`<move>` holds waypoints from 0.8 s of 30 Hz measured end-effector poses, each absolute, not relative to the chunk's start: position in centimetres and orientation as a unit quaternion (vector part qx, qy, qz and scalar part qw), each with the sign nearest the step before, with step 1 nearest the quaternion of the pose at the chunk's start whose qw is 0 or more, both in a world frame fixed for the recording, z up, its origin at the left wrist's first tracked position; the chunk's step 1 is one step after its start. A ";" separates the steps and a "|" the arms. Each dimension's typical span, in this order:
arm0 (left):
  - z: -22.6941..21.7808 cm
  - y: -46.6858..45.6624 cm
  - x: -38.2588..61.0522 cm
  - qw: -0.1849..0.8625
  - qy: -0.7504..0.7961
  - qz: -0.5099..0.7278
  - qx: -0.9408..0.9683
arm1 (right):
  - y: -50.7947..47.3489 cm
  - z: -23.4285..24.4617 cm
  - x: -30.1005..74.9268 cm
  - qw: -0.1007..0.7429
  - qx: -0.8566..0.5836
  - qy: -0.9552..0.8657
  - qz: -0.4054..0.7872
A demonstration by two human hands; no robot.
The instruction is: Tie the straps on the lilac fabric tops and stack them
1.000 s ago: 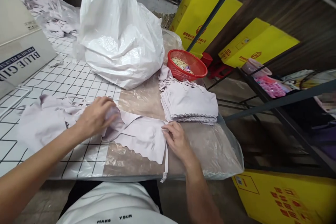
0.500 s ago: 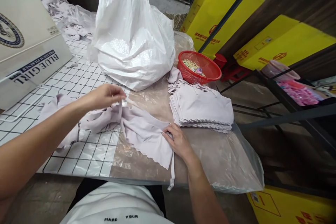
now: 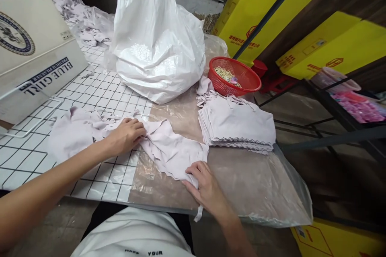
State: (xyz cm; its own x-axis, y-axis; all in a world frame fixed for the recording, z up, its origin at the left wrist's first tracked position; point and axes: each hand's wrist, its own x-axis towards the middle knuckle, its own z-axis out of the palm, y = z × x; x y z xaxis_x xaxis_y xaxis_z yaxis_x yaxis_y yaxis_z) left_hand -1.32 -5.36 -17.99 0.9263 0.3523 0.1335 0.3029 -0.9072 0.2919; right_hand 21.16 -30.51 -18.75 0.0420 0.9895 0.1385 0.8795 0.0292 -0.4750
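The left hand [image 3: 128, 134] lies knuckles up with its fingers curled shut, bunching the far left end of a pale lilac cloth [image 3: 173, 150]. The right hand [image 3: 206, 186] rests on the cloth's near right corner, fingers [image 3: 193, 170] bent over the scalloped hem and pressing it down. Whether the thumb is tucked under the cloth to pinch it cannot be told.

The cloth lies crumpled between the two hands at the near middle of the table [image 3: 90, 96], mostly on a clear plastic sheet [image 3: 256, 184]. A strap [image 3: 198, 213] hangs from it over the table's near edge.

The left forearm comes in low from the lower left and crosses the white grid top. The right forearm rises from the bottom edge, with the wrist just over the table's rim. The hands are well apart, the left farther from the body than the right.

A loose pile [image 3: 72, 132] of the same cloth touches the left hand on its left. A neat stack [image 3: 238, 122] of folded pieces sits near the right hand, beyond it and to the right, with bare sheet between them. A red basket [image 3: 235, 76] stands behind the stack, just beside a big white bag [image 3: 157, 40]. A printed box [image 3: 33, 56] stands at the far left. Bare sheet runs right of the right hand to the table's corner.
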 end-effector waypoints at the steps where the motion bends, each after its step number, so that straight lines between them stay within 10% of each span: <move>1: -17.6 -4.8 -1.6 0.155 0.173 0.095 0.968 | -30.5 -19.2 21.2 0.236 -0.686 -0.679 0.114; 8: -10.8 -1.0 -4.3 0.373 0.291 0.043 0.880 | -30.5 -20.1 21.8 0.310 -0.662 -0.677 0.088; 19: -17.9 -2.1 -6.3 0.146 0.274 0.049 0.949 | -30.7 -21.4 22.3 0.361 -0.647 -0.669 0.068; 24: -16.9 0.0 -11.1 -0.001 0.493 0.064 0.868 | -30.7 -21.4 22.3 0.365 -0.646 -0.666 0.069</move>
State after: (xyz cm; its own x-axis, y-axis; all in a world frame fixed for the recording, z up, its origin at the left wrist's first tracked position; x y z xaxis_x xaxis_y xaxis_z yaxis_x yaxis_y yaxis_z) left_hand -11.09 -0.02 -16.92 0.5064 0.8550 0.1116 0.8554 -0.5145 0.0603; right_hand 22.34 -30.73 -21.43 0.1028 0.9117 0.3979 0.8112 0.1547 -0.5639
